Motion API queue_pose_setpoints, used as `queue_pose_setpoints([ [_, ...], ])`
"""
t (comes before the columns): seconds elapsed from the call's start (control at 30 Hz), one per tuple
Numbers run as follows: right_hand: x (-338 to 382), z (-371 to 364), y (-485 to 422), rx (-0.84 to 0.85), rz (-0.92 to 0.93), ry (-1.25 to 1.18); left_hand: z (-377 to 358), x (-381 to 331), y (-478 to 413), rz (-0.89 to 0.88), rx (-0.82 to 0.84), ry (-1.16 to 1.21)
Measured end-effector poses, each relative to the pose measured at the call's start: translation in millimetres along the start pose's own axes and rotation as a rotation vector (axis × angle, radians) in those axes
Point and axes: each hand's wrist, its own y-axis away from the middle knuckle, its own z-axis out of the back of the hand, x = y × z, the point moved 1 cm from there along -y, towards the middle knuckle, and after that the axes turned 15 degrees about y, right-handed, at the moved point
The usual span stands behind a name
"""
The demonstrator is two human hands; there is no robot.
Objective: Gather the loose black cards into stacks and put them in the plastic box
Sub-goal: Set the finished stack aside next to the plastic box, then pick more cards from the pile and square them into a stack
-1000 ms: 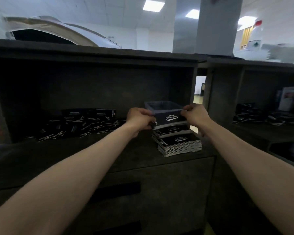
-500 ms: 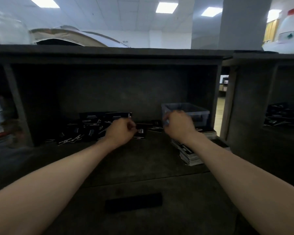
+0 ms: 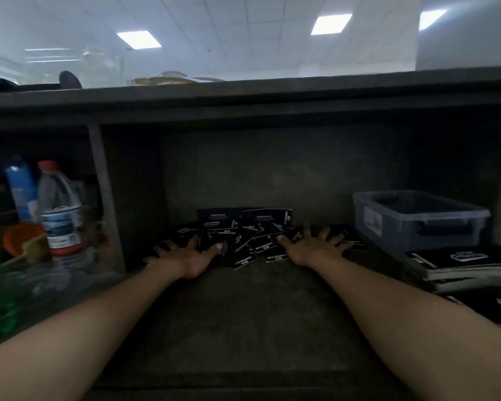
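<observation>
A heap of loose black cards (image 3: pixel 249 238) with white print lies at the back of the dark shelf. My left hand (image 3: pixel 185 256) lies flat with spread fingers on the heap's left edge. On the heap's right edge rests my right hand (image 3: pixel 313 246), fingers also spread. Neither hand holds a card. The grey plastic box (image 3: pixel 417 219) stands at the right of the shelf, apart from both hands; its inside is dark and hard to read.
Stacks of black booklets (image 3: pixel 463 266) lie in front of the box at the right. A shelf divider (image 3: pixel 106 198) stands to the left; behind it are plastic bottles (image 3: pixel 58 209) and an orange lid (image 3: pixel 19 237). The shelf's top board hangs low overhead.
Both hands have left the stack by the box and moved left to the loose heap, opening from curled to spread flat. The view has swung left.
</observation>
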Motion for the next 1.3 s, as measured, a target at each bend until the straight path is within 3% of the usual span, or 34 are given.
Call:
queue_pose_setpoints([
  [0.2,1.6,2.4,-13.0,-0.017,0.104,0.075,-9.2,-50.2,-11.1,-0.169,0.115,-0.017],
  [0.33,2.8,15.9,-14.3,-0.162,0.114,0.042,-4.1,-47.3,-7.7,-0.306,-0.044,0.093],
  [0.43,11.6,23.0,-6.7,-0.303,0.37,-0.085,18.0,-26.2,-10.7,-0.424,-0.132,0.233],
  [0.53,23.1,19.3,3.8,-0.206,0.616,-0.111,24.4,-23.4,-10.3,-0.498,-0.115,0.193],
  [0.6,27.6,15.3,6.5,-0.161,0.631,-0.044,18.0,-27.9,-8.5,-0.532,-0.059,0.186],
  [0.7,23.3,18.1,4.2,-0.16,0.574,-0.132,8.5,-31.2,-6.5,-0.614,0.02,0.161],
  [0.9,17.9,27.4,6.4,-0.363,0.578,-0.226,19.2,-30.0,-4.5,-0.652,0.035,0.131],
  [1.03,26.9,25.0,19.5,-0.187,0.694,-0.215,25.9,-26.6,-1.9,-0.605,0.043,0.012],
  [1.13,27.9,25.4,18.1,-0.166,0.717,-0.192,29.0,-28.9,1.2,-0.619,0.083,0.082],
  [1.2,25.8,29.7,16.1,-0.122,0.701,-0.332,32.0,-30.0,3.8,-0.613,0.103,0.162],
  [1.3,21.8,33.3,15.4,-0.009,0.625,-0.728,33.6,-32.9,4.7,-0.641,0.067,0.268],
])
